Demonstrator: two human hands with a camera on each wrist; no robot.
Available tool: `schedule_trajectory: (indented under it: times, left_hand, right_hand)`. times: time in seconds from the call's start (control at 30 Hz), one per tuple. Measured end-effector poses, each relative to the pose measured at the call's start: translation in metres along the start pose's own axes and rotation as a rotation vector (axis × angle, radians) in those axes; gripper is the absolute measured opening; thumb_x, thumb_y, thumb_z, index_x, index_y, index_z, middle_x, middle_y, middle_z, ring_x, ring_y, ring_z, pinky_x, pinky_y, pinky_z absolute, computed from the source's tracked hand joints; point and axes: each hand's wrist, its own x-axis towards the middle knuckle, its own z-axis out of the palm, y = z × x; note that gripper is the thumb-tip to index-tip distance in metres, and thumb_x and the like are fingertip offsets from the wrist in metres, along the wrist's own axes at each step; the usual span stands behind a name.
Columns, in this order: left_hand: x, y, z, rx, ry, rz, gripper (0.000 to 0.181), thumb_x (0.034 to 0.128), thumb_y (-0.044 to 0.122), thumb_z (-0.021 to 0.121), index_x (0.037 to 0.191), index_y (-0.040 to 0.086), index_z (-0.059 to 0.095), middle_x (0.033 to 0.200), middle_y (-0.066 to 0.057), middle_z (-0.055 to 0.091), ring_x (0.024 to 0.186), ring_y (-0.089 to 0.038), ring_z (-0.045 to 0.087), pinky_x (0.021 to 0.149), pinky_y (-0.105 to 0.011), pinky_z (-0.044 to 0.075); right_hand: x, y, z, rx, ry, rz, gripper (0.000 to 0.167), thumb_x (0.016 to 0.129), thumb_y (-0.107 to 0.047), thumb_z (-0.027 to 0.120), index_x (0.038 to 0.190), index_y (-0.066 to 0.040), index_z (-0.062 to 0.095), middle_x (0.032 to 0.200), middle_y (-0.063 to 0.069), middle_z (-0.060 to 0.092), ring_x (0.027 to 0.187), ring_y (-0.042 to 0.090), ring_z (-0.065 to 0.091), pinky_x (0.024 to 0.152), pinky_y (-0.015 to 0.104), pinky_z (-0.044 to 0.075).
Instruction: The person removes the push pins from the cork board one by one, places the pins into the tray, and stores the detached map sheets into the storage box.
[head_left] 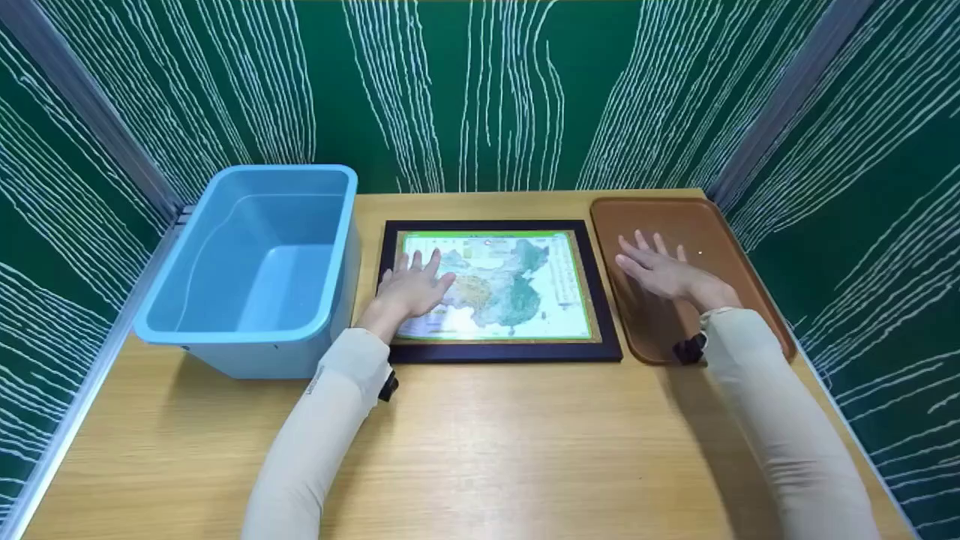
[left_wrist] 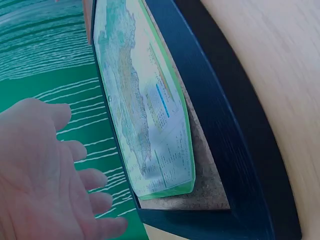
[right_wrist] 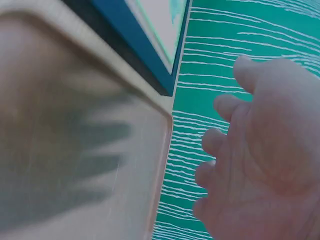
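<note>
A dark-framed map (head_left: 525, 289) with a green border lies on the table, its print set on a cork-like backing. Over its left part my left hand (head_left: 412, 289) hovers with fingers spread, holding nothing; the left wrist view shows the palm (left_wrist: 40, 175) apart from the frame (left_wrist: 215, 100). To the right, a brown tray (head_left: 720, 247) lies beside the map. Above that tray my right hand (head_left: 664, 271) is raised, fingers spread and nothing in it. In the right wrist view the hand's shadow falls across the tray (right_wrist: 135, 165), clear of the palm (right_wrist: 270, 150).
A light-blue plastic bin (head_left: 247, 334) stands at the left, close to the map frame, and its inside shows no contents. Green walls (head_left: 510, 97) with white wavy lines enclose the wooden table (head_left: 525, 442) at the back and both sides.
</note>
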Motion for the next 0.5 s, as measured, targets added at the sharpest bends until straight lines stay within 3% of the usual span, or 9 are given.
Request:
schedule_trajectory:
  times: [0.1, 0.23, 0.4, 0.5]
  left_hand:
    - [-0.001, 0.000, 0.000, -0.069, -0.021, 0.016, 0.078, 0.1047, 0.063, 0.020, 0.164, 0.014, 0.008, 0.167, -0.022, 0.009, 0.153, -0.044, 0.004, 0.120, -0.062, 0.010]
    - [-0.005, -0.002, -0.002, -0.205, -0.050, 0.044, 0.081, 0.1043, 0.063, 0.028, 0.164, 0.015, 0.006, 0.168, -0.021, 0.010, 0.153, -0.041, 0.007, 0.121, -0.059, 0.012]
    - [-0.007, -0.005, -0.003, -0.372, -0.083, 0.062, 0.087, 0.1033, 0.059, 0.042, 0.164, 0.014, -0.003, 0.168, -0.015, 0.013, 0.152, -0.033, 0.019, 0.122, -0.050, 0.020]
    - [-0.008, -0.006, 0.000, -0.397, -0.092, 0.073, 0.089, 0.1031, 0.054, 0.049, 0.163, 0.011, -0.002, 0.168, -0.015, 0.015, 0.151, -0.033, 0.022, 0.121, -0.048, 0.024]
  right_hand:
    - [0.003, -0.003, -0.002, 0.155, -0.046, 0.005, 0.083, 0.099, -0.073, 0.024, 0.164, -0.027, -0.001, 0.167, 0.007, -0.019, 0.148, 0.033, -0.029, 0.110, 0.067, -0.021]
    - [0.010, -0.007, -0.002, 0.313, -0.033, 0.014, 0.087, 0.093, -0.079, 0.035, 0.163, -0.037, 0.004, 0.170, 0.001, -0.007, 0.154, 0.031, -0.014, 0.115, 0.069, -0.006]
    - [0.021, -0.016, 0.002, 0.516, 0.052, -0.056, 0.083, 0.098, -0.063, 0.052, 0.164, -0.029, 0.016, 0.170, 0.000, 0.014, 0.155, 0.027, 0.010, 0.121, 0.058, 0.012]
    - [0.031, -0.022, 0.007, 0.664, 0.065, -0.096, 0.077, 0.101, -0.050, 0.057, 0.164, -0.023, 0.020, 0.168, 0.003, 0.022, 0.152, 0.028, 0.024, 0.120, 0.054, 0.023]
